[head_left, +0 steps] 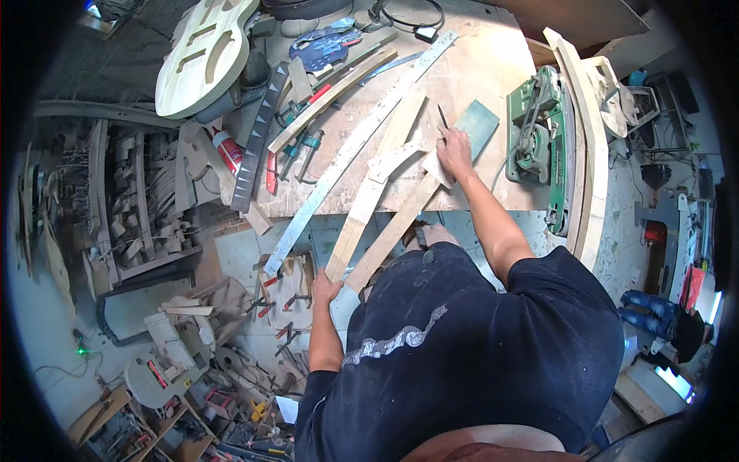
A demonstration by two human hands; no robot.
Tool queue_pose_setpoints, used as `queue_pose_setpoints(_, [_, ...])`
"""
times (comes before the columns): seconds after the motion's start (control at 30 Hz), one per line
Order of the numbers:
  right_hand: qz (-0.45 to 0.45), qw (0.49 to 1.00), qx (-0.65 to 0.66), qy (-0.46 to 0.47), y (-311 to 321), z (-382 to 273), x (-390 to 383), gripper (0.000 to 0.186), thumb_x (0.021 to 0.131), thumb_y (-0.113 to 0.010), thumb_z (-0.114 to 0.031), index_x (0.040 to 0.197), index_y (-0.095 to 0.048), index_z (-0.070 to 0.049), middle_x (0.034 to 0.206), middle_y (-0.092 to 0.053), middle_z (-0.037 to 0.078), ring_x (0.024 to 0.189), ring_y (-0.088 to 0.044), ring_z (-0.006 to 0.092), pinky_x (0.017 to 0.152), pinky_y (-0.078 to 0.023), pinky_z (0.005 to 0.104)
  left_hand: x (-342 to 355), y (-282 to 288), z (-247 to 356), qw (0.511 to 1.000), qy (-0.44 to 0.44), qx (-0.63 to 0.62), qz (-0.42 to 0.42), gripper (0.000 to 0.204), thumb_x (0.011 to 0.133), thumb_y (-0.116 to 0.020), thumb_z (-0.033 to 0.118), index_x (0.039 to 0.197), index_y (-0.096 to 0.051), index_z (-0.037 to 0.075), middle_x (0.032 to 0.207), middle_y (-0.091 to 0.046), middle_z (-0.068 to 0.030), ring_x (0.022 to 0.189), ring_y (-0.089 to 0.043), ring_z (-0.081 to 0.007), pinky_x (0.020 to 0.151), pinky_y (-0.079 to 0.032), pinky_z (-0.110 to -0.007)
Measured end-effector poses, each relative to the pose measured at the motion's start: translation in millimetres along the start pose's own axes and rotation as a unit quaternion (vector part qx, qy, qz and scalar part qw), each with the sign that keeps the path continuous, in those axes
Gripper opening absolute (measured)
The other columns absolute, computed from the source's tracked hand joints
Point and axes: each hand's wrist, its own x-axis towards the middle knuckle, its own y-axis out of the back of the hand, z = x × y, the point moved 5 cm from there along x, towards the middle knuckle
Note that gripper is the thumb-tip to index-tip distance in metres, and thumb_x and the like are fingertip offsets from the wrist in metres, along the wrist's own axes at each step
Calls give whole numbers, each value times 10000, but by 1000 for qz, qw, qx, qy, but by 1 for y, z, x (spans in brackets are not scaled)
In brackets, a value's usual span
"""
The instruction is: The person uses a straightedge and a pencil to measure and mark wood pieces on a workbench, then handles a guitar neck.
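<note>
My left hand (326, 289) grips the lower end of a long pale wooden strip (359, 219) lying diagonally over the bench's front edge. My right hand (454, 152) has its fingers closed round a thin dark pencil-like tool (441, 114), over a small pale wooden piece (435, 167) atop a second long strip (399, 228). A short pale board (389, 162) lies across the first strip. Right of my hand is a flat teal-grey board (481, 123). A long pale straightedge (331, 177) runs diagonally on the left.
The workbench (508, 54) holds a guitar body (202, 54), curved strips (331, 96), clamps (304, 154) and a red-and-white bottle (229, 152). A green belt machine (531, 146) stands right. Cluttered machinery (158, 377) fills the lower left. Another person (662, 319) is at the far right.
</note>
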Motion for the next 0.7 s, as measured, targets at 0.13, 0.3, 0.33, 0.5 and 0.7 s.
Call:
queue_pose_setpoints(0.13, [2, 1000, -5, 5, 1, -2, 1, 423, 831, -604, -147, 1244, -671, -94, 1097, -645, 158, 1049, -577, 372, 917, -483, 496, 4, -4, -8, 1000, 2, -3, 4, 743, 675, -796, 276, 1323, -515, 47, 1236, -646, -249, 1186, -606, -412, 1019, -484, -484])
queue_pose_setpoints(0.3, [-7, 1000, -12, -3, 1, -1, 2, 426, 828, -602, -141, 1245, -672, -92, 1098, -644, 159, 1056, -580, 371, 917, -488, 493, 5, -6, -8, 1000, -5, -9, 5, 751, 670, -800, 284, 1321, -513, 44, 1230, -647, -255, 1184, -607, -415, 1016, -485, -485])
queue_pose_setpoints(0.33, [-6, 1000, -12, -3, 1, -2, 1, 426, 828, -602, -141, 1245, -672, -92, 1098, -644, 159, 1056, -580, 371, 917, -488, 493, 6, -6, -8, 1000, -4, -10, 6, 752, 668, -801, 286, 1319, -514, 43, 1229, -647, -257, 1183, -608, -415, 1014, -486, -485])
queue_pose_setpoints(0.5, [-9, 1000, -6, -19, 2, -3, 0, 436, 834, -589, -144, 1259, -667, -87, 1088, -645, 177, 1050, -572, 379, 966, -458, 464, 5, -5, -8, 1000, -1, -1, 4, 745, 663, -807, 289, 1303, -523, 34, 1209, -658, -260, 1166, -619, -420, 1003, -492, -484])
queue_pose_setpoints(0.7, [-4, 1000, -11, -21, -1, -1, 0, 420, 834, -598, -132, 1245, -679, -95, 1102, -641, 167, 1071, -575, 371, 939, -476, 490, 3, -5, -7, 1000, -9, -11, 10, 743, 663, -809, 296, 1298, -527, 32, 1193, -665, -261, 1152, -627, -422, 1001, -495, -482])
